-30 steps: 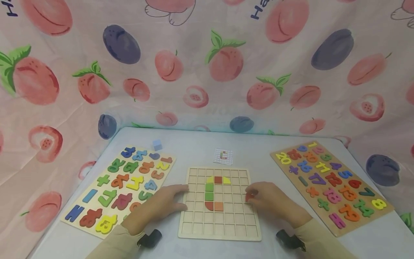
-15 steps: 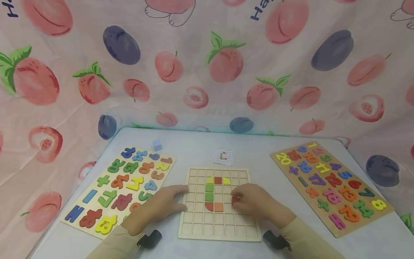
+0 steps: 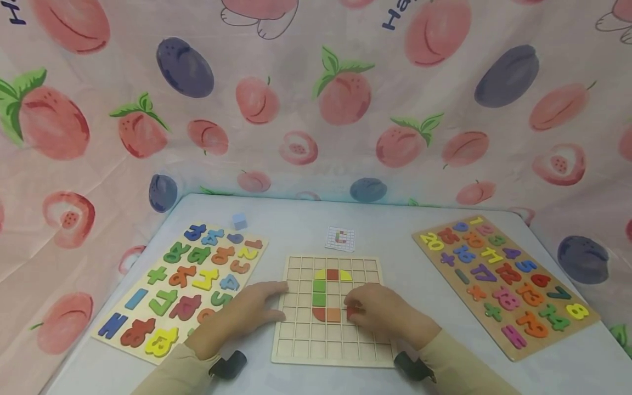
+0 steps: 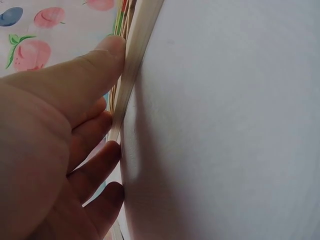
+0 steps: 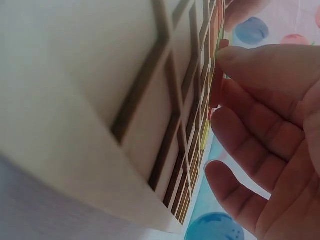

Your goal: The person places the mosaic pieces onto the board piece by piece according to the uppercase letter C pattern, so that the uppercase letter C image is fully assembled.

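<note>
A wooden grid board [image 3: 336, 351] lies in the middle of the table, with coloured tiles in a C-like outline: a yellow tile [image 3: 346, 275], green tiles [image 3: 319, 293], a rounded red tile [image 3: 319, 314] and an orange tile [image 3: 333, 315] among them. Between thumb and fingers my right hand [image 3: 387, 314] pinches another red tile [image 5: 218, 82], just right of the orange one over the grid. That tile is partly covered by the fingers. My left hand [image 3: 252, 308] touches the board's left edge, thumb and fingers spread and holding no tile; the left wrist view shows its fingertips along the edge.
A pattern card [image 3: 340, 239] lies behind the board. At the left is a number puzzle [image 3: 148, 299], partly under the left arm, with a light blue cube [image 3: 240, 221] behind it. Another number puzzle [image 3: 494, 274] lies at the right. A fruit-print cloth [image 3: 316, 181] hangs behind.
My right hand has carried the red tile leftward from the board's right edge to beside the orange tile. The left hand stays in place.
</note>
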A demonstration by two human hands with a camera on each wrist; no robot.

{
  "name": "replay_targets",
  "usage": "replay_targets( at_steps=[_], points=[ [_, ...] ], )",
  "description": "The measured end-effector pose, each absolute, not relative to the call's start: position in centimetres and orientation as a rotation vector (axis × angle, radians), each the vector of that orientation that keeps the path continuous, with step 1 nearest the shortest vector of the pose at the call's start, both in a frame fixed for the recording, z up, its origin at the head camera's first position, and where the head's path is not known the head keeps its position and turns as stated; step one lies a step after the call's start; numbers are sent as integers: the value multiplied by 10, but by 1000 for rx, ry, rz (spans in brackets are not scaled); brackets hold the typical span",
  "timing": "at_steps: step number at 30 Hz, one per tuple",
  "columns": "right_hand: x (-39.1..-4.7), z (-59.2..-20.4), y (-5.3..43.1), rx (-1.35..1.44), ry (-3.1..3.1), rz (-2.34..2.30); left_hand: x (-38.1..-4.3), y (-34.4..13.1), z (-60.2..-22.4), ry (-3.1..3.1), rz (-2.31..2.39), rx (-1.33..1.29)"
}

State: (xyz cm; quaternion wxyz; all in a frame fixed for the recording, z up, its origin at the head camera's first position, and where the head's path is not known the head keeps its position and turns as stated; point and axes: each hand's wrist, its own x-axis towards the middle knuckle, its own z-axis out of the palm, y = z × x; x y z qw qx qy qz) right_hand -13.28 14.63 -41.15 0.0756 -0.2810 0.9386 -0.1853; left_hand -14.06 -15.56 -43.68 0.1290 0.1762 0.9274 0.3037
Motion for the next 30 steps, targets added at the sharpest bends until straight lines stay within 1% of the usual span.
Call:
replay_targets(
  at_steps=[11,30],
  points=[
    [-132,-411,146,-772,2797,-513,-142,-155,-439,2707,856,559],
    [-135,-414,152,-777,2820,-501,-147,-144,-439,2778,744,571]
  ],
)
